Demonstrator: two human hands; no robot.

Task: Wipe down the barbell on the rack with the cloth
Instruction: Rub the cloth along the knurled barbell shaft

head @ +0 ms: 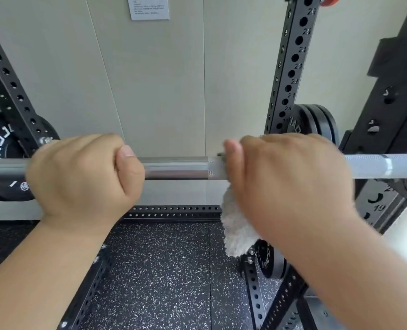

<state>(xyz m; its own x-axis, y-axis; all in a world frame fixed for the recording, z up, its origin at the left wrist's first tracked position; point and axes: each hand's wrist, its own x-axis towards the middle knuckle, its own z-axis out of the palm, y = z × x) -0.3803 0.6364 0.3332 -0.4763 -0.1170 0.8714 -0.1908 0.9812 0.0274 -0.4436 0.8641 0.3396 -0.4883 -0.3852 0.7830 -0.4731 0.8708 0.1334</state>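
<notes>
Fingers of the left hand (pixel 83 177) wrap over the barbell (pixel 176 167), thumb tucked under, gripping bare steel; fingers of the right hand (pixel 286 182) close over the cloth (pixel 238 225) and press it onto the same bar, though that hand is blurred and I cannot make out each finger.

Behind and above the right fingers rises a black rack upright (pixel 293 65) with numbered holes; another upright (pixel 9 91) slants behind the left fingers. Running straight across under both sets of fingers, the barbell lies level, its long axis left to right; a smooth stretch shows between the two hands, and a knurled stretch (pixel 369 166) continues outward past the right fingers. Black weight plates (pixel 316 122) sit beyond the right fingers, with more plates (pixel 0 148) outside the left. Smallest, the pale fluffy cloth is draped over the bar beneath the right palm, its loose end hanging below the fingers toward the speckled floor (pixel 162 270).

What matters for the coming stroke, I judge, is that the bar runs sideways through the right fingers; wiping means sliding along that axis, not across it. Only the right hand carries the cloth, so it does the travelling; the left looks like a steadying hold, and sits on metal that the cloth would need to reach.
</notes>
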